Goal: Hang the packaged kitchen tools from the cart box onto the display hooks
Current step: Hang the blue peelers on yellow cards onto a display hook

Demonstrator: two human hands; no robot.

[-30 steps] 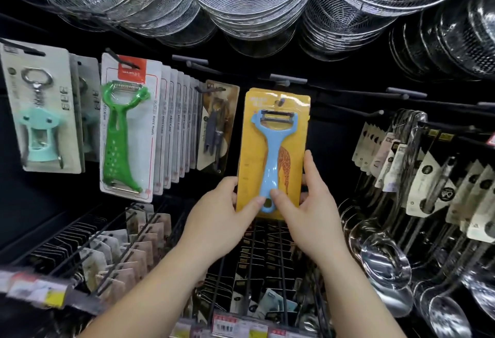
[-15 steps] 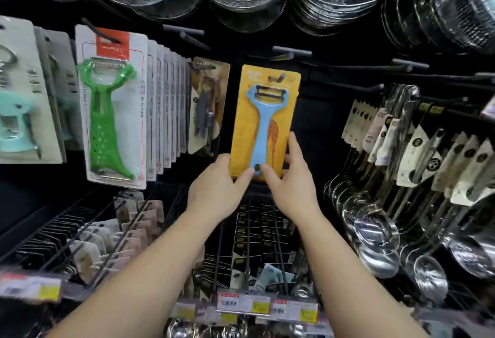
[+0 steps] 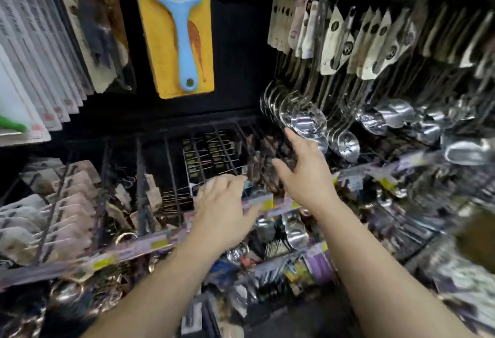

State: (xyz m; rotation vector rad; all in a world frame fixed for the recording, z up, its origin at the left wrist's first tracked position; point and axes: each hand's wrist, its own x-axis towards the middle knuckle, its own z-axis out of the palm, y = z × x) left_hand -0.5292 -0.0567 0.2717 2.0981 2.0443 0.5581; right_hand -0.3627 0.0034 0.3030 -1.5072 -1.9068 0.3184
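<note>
The blue peeler on its yellow card [image 3: 182,29] hangs upright on the display, long axis vertical, well above both hands. Left hand [image 3: 225,203] and right hand [image 3: 302,174] are spread and holding nothing, right one a bit nearer the card. Frame's blurry, but next pack probably comes from below, out of view.

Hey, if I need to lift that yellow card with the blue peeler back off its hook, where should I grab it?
Pinch the yellow card by its free bottom edge, coming from below and in front. It hangs flat, its lower corners are clear of the neighbouring brown pack, and the raised blue peeler fills the middle. Both hands look empty; the right hand is slightly nearer.
</note>
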